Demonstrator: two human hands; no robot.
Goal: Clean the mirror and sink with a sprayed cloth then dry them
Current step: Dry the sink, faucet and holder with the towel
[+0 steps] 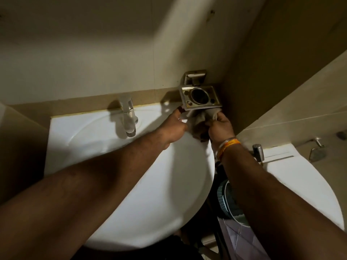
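A white round sink (105,177) fills the middle of the view, with a chrome tap (128,117) at its back. Both my hands reach to its far right corner, under a metal wall holder (200,98). My right hand (220,127) grips a pale crumpled cloth (200,120) there. My left hand (175,126) is curled at the cloth's left edge, fingers reaching up toward the holder's underside; blur hides what exactly it pinches. No mirror surface is plainly visible.
A beige wall rises behind the sink and a side wall closes in on the right. A white toilet cistern (293,177) with a chrome spray head (258,150) stands lower right. A shoe (228,199) shows on the tiled floor.
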